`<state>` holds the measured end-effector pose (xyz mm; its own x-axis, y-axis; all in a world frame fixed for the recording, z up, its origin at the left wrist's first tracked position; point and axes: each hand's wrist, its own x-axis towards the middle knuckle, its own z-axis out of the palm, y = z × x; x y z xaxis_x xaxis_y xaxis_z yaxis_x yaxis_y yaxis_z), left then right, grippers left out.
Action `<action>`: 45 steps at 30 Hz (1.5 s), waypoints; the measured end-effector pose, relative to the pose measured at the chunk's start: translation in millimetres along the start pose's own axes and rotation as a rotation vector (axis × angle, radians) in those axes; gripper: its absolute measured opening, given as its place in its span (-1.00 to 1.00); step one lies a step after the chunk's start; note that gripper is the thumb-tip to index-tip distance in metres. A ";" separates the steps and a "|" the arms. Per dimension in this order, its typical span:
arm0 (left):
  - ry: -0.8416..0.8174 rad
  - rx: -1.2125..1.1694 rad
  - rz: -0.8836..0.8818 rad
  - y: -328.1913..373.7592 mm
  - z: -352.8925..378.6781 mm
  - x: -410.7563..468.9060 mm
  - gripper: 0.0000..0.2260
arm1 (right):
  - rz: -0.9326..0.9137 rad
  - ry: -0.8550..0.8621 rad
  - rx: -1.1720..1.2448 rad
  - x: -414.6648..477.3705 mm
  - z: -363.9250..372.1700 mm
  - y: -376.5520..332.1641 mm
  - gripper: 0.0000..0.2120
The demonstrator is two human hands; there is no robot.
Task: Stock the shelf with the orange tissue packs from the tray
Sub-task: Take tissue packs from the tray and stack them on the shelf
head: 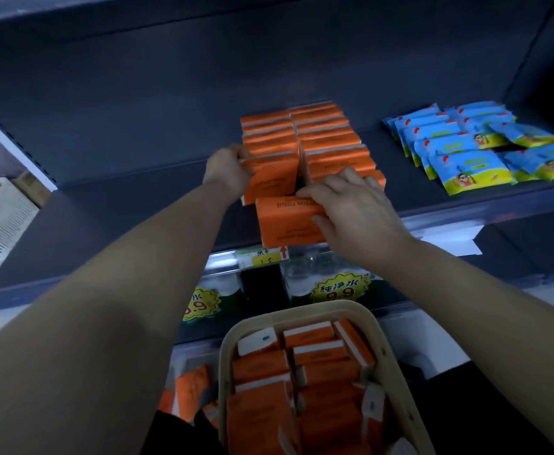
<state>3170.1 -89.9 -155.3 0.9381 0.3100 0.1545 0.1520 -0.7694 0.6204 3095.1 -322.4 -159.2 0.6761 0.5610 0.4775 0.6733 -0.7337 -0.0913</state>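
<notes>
From the head camera, we judge the job roughly midway. Two rows of orange tissue packs (318,133) already stand on the dark shelf (121,205), running from its back wall toward the front edge, near the middle of its length. Our left hand (228,170) grips the front pack of the left row (270,178), fingers curled over its left edge as if to steady it. Our right hand (354,208) holds one more pack (285,221) by its right end; it sits just in front of the rows, right at the shelf's front edge, and is not yet settled in line. Below, the wooden tray (229,339) is still crowded with orange packs (315,362), so we reckon much stocking remains. The left stretch of the shelf shows only bare board, while blue wet-wipe packs (466,149) fill the right end, well apart from the orange rows. A yellow price tag (262,256) hangs on the front edge under the held pack, and bottled water with yellow stickers (341,289) sits on the level beneath. Nothing blocks the rows except our own hands; the front edge is close, so room ahead looks short.
</notes>
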 end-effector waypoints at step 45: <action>-0.028 -0.083 0.047 -19.7 8.6 -3.6 -0.73 | 0.207 -0.214 -0.343 111.9 64.7 3.8 -0.61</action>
<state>3166.4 -80.6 -174.7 0.9521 0.2583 0.1640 0.0826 -0.7331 0.6751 3192.7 -237.7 -162.7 0.8568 0.4296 0.2851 0.4042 -0.9030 0.1460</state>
